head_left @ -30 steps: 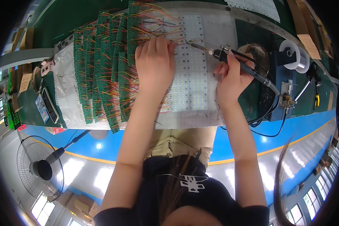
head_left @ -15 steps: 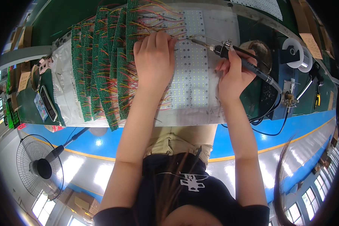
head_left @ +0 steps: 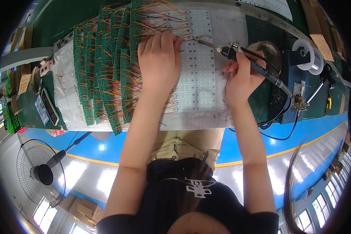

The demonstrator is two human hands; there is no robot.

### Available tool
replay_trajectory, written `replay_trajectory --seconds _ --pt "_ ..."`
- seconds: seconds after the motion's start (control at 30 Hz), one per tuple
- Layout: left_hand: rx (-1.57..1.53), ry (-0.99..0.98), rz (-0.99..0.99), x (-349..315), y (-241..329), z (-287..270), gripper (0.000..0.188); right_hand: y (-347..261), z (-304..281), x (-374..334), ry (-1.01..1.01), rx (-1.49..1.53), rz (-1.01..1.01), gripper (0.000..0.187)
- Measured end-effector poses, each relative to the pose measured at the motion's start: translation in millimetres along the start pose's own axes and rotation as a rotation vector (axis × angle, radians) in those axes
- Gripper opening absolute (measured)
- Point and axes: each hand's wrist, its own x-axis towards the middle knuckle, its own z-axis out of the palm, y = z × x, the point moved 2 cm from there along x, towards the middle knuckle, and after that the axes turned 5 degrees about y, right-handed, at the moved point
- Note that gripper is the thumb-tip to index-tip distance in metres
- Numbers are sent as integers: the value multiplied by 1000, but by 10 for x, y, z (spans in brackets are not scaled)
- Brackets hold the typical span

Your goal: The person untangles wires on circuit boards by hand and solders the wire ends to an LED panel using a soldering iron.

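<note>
My right hand (head_left: pixel 245 80) is closed around the black grip of a soldering iron (head_left: pixel 251 64). A thin metal tube is fixed along the iron, and both tips meet near the middle of a white LED board (head_left: pixel 204 82). My left hand (head_left: pixel 160 58) rests over the board's left part, its fingers curled and pressed together on a thin wire (head_left: pixel 187 39) that runs toward the iron's tip. The fingertips are partly hidden. Left of that hand lie several long green circuit boards (head_left: pixel 105 70), overlapping, with red, yellow and black wires (head_left: pixel 165 17) reaching onto the LED board.
A solder spool (head_left: pixel 310 56) stands on a holder at the right, near a round container (head_left: pixel 267 54) behind my right hand. The iron's cable (head_left: pixel 286 136) loops over the table's front edge. A phone (head_left: pixel 50 106) lies at the left; a fan (head_left: pixel 45 174) stands on the floor.
Both hands and the soldering iron hold the same place. The boards appear shifted only very slightly in the picture.
</note>
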Motion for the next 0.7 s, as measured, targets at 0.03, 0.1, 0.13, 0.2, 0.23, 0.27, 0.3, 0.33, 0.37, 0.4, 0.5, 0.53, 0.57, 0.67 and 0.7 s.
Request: replay_trajectory --seconds 0.03,0.1,0.13,0.2,0.23,0.27,0.3,0.33,0.37,0.4,0.5,0.53,0.57,0.67,0.7 --pt "-3 1 0 -3 8 0 11 -3 -8 -1 4 0 1 11" --pt "-1 -10 -5 -15 18 -2 11 -10 -13 -7 1 2 -2 11" --pt "2 -21 -12 -22 16 3 10 -8 -11 -8 -1 3 -3 12" --pt "-2 -22 -19 -37 -7 18 10 16 7 -12 8 -6 -1 11" --pt "-4 -22 -26 -48 -33 27 10 39 25 -17 18 -14 1 11" --pt "-1 -25 -30 -67 -67 38 10 72 48 -29 16 -14 6 11" --pt "-6 -17 -21 -16 -29 -2 10 1 67 -16 45 -4 -9 10" --pt "-9 -9 -12 35 3 -46 10 -71 87 -2 74 9 -24 11" --pt "-4 4 2 87 35 -98 10 -131 100 11 74 24 -35 11" --pt "-22 -12 1 88 7 -78 8 -77 91 23 66 36 -28 12" --pt "-45 -10 13 105 31 -129 5 -18 81 18 84 46 -18 14" --pt "-60 -6 14 102 68 -175 6 1 60 -6 115 25 -6 15" --pt "-46 19 42 95 134 -264 6 8 17 -25 112 59 -26 15" --pt "-235 73 52 249 141 -482 13 71 -29 -28 135 42 -10 13" --pt "-353 -6 -13 411 47 -597 15 42 -18 -19 120 -3 -30 13"
